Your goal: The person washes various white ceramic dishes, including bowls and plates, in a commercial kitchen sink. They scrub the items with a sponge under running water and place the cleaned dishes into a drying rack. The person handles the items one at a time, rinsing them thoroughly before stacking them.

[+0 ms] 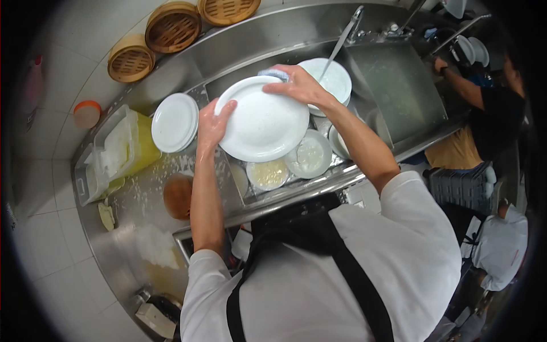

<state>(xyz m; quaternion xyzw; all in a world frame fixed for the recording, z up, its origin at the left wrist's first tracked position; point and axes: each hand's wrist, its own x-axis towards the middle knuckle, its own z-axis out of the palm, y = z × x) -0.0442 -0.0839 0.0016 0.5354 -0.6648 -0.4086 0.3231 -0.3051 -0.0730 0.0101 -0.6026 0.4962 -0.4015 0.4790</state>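
I hold a large white oval plate (263,124), tilted up over a stainless steel sink. My left hand (213,124) grips its left rim, thumb on the upper face. At the top edge, my right hand (295,85) clasps the rim and has a bluish-white cloth or sponge (273,75) under its fingers. Below the plate, white bowls (310,154) with cloudy liquid sit in the sink. Behind my right forearm, more white dishes (335,83) are stacked under a faucet's long spout (342,45). White plates (173,122) are piled left of my left hand.
Beside the plate pile stand plastic tubs (132,145) holding yellow liquid. A brown bowl-like object (177,196) rests on the wet counter (141,213). Bamboo steamers (173,28) line the back ledge. Right lies a water-filled basin (401,89); beyond it, a person (498,104) reaches toward another faucet.
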